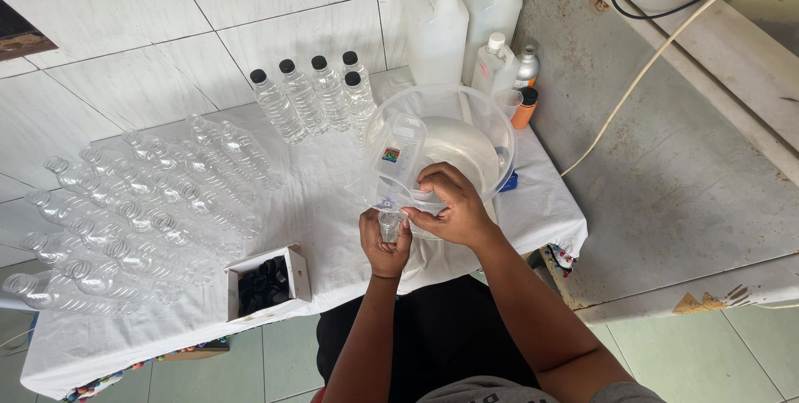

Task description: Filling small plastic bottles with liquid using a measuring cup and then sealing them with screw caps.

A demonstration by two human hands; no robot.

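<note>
My left hand (384, 247) grips a small clear plastic bottle (389, 225) upright by its body, its open neck up. My right hand (450, 203) holds a clear measuring jug (397, 155) tilted over that bottle's neck, the spout just above the opening. Behind the hands stands a large clear bowl (491, 124) with clear liquid in it. Both hands are over the front edge of the table draped in a white cloth (325, 203).
Several empty uncapped bottles (141, 212) lie in rows on the left. Several filled black-capped bottles (312, 97) stand at the back. A white box of black caps (265, 284) sits near the front edge. Big white jugs (454, 16), an orange-capped container (525, 107) and cables on a grey surface at right.
</note>
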